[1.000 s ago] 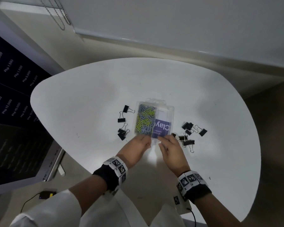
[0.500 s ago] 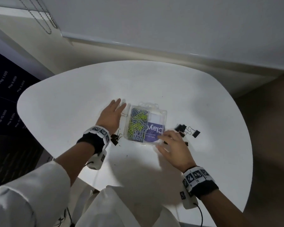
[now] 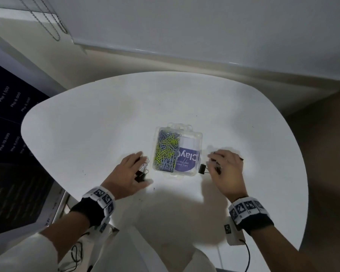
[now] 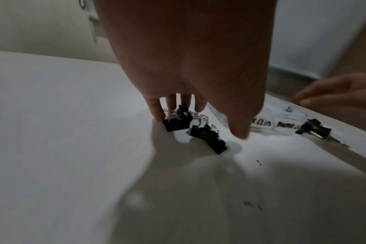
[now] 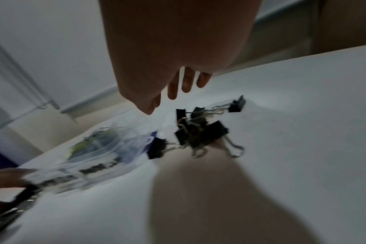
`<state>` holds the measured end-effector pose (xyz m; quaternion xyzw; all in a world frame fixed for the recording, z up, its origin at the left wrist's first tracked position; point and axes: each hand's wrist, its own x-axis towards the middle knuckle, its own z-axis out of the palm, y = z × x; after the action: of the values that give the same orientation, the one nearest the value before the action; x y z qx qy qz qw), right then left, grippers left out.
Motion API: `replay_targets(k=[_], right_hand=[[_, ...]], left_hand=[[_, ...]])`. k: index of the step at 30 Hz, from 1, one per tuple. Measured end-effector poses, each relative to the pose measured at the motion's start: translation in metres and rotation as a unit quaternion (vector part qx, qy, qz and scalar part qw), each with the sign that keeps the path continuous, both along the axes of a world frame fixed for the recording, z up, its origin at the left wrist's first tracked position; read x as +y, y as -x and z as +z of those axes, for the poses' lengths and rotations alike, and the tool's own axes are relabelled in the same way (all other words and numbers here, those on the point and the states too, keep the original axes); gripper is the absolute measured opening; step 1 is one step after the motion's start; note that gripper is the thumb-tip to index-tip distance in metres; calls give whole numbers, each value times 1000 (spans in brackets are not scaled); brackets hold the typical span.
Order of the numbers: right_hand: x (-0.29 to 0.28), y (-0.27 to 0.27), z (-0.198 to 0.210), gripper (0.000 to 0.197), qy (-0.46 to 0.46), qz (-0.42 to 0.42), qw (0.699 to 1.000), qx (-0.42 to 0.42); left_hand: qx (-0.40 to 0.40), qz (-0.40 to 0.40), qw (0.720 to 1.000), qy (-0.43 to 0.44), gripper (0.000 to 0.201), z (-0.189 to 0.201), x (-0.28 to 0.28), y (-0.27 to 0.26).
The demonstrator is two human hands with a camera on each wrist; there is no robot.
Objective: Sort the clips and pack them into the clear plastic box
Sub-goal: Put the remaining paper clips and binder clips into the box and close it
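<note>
**Two hands over binder clips, box between them**

Head view: clear plastic box (image 3: 178, 151) lies lid shut at mid-table (image 3: 106, 114), paper clips (image 3: 166, 152) in its left half, a purple label (image 3: 187, 160) on the right. Left hand (image 3: 129, 173) is spread over black binder clips (image 3: 141, 173) just left of the box. Right hand (image 3: 227, 169) covers a second group on the right; one clip (image 3: 202, 169) shows between hand and box.

Left wrist view: fingers (image 4: 157, 110) extended downward, the outermost tip touching the table beside the left clips (image 4: 176, 122); thumb apart, nothing gripped. Box edge (image 4: 265, 122) lies just beyond.

Right wrist view (blurred): fingers (image 5: 173, 89) straight and parted, hovering above the right clip cluster (image 5: 201, 132), holding nothing. Box (image 5: 107, 148) sits just left of the cluster.
</note>
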<state>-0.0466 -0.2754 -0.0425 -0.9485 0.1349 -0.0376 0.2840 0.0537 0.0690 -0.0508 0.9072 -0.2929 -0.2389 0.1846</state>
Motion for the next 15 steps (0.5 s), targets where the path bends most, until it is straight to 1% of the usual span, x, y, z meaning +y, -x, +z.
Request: replay_targets(k=[2,3,4,6,9,13,15], right_hand=[[21,-10,5,16,8,60,998,-18],[30,-16,6,15,20,86,996,-9],[39,-23,6,17,33,105,994,11],[51,-37,6,22,67,132,987,58],[57,-55,8,21,117,144,976,117],[59,-62,9,12,156,159,960,169],[57,-59,7,13,164,160,957,179]], left_hand=[[13,-28,999,-34,93,1,3,9],[24,-32,998,-42,95,1,3,13],[35,-23,998,-38,95,-1,3,16],[44,9,999,-10,87,-3,-1,25],[36,14,999,18,75,-7,-8,37],[27,-30,998,44,74,-10,-23,53],[38,-27,997,67,72,-10,-32,59]])
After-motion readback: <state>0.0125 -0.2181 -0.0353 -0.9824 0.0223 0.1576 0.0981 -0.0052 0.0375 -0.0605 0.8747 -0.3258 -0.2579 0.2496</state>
